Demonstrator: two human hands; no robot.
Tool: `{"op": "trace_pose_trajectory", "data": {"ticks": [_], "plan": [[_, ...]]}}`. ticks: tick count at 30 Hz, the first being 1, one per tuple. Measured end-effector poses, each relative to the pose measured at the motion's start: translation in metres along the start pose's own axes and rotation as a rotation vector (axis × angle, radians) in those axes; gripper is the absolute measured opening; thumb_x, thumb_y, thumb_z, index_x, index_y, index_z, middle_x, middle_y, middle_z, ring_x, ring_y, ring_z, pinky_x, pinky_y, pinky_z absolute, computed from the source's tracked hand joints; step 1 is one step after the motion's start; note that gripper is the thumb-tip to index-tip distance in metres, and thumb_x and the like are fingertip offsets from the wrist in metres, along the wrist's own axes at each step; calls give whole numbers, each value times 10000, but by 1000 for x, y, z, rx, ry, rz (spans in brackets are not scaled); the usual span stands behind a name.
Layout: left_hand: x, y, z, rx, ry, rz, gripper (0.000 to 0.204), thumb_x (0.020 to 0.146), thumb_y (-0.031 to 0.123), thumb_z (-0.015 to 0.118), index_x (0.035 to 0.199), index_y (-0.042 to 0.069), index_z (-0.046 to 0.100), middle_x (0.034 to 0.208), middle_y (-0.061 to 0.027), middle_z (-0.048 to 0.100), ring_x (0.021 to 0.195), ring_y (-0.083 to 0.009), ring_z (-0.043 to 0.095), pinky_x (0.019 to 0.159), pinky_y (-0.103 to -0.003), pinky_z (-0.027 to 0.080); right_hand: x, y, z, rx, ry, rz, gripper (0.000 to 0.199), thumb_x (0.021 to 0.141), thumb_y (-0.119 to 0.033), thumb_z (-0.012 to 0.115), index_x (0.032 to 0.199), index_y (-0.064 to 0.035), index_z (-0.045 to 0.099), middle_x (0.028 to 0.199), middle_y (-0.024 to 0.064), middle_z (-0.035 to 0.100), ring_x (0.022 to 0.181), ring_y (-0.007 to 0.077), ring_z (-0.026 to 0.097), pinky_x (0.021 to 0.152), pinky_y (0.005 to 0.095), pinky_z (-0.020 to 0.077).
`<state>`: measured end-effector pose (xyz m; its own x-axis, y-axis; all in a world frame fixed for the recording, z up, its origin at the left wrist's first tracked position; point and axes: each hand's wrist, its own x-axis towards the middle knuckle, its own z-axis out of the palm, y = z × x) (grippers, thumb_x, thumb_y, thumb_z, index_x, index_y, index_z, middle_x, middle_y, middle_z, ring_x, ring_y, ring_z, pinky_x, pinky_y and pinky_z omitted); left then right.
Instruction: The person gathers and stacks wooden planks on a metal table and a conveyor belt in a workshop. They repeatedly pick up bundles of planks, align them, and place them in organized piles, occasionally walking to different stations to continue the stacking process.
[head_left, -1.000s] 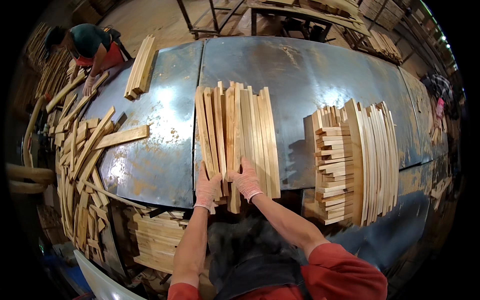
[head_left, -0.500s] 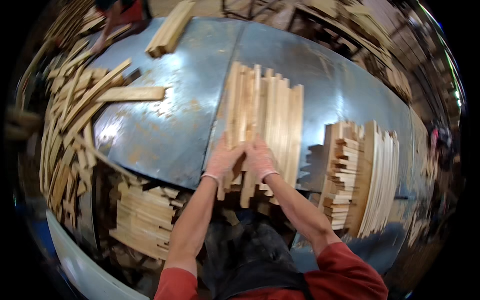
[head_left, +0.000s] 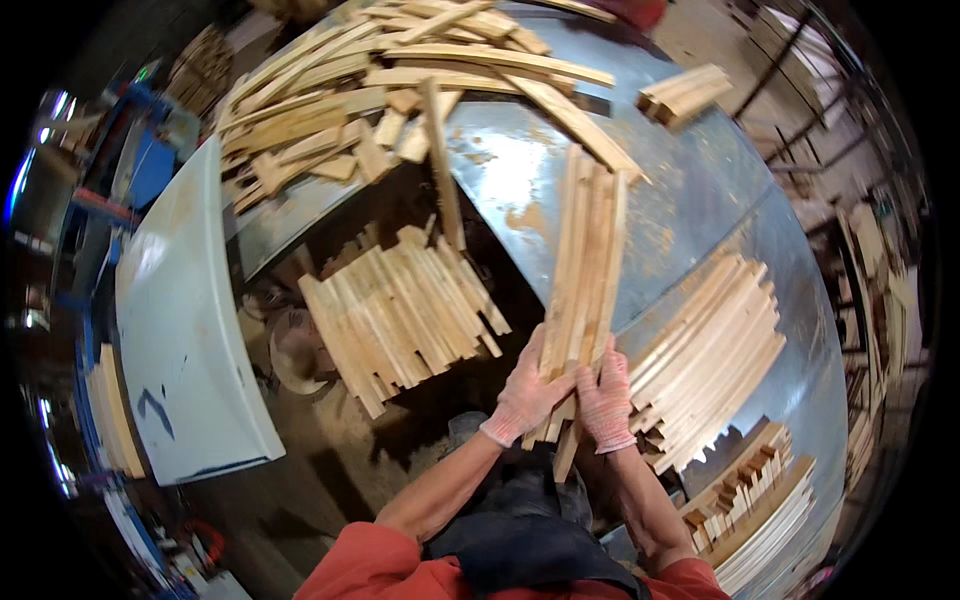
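Observation:
A bundle of long wooden strips (head_left: 580,270) is squeezed between my two gloved hands, held near its lower end. My left hand (head_left: 535,385) wraps the bundle's left side and my right hand (head_left: 606,398) presses on its right side. One strip pokes out lower than the others beneath my hands. Right of the bundle, a row of wooden strips (head_left: 710,350) lies side by side on the metal table (head_left: 690,215). Down to the left, a stack of strips (head_left: 400,315) sits below the tabletop level, its ends uneven.
A loose heap of wood pieces (head_left: 340,85) covers the table's far left. A small bundle of strips (head_left: 685,95) lies at the far edge. Further stacked strips (head_left: 750,500) are at the lower right. A pale curved panel (head_left: 190,330) stands at the left.
My view has turned left, toward the lower stack. My hands have lifted a bundle of strips away from the row on the table.

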<state>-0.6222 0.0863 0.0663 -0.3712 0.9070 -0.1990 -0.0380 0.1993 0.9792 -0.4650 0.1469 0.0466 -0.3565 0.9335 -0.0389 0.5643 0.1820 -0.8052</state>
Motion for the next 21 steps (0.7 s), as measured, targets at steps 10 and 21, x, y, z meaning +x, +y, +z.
{"op": "trace_pose_trajectory", "data": {"ticks": [10,21], "plan": [[-75,-119,-227,-63,590,-374,801,975,190,868,1637,22,450,1382,-156,732,1243,-220,706,1049,-367,587,-8,-87,277,-95,-585,-148,772,1039,-431,670,1615,50,487,1325,312,655,1254,482,636,1061,525,538],[-141,-242,-383,688,-83,-906,540,1080,511,532,1157,3,699,914,-238,770,907,-366,784,811,-471,620,23,-88,535,-159,-1125,211,669,1056,-414,581,1605,-47,476,1393,322,673,1304,499,648,1078,567,522]]}}
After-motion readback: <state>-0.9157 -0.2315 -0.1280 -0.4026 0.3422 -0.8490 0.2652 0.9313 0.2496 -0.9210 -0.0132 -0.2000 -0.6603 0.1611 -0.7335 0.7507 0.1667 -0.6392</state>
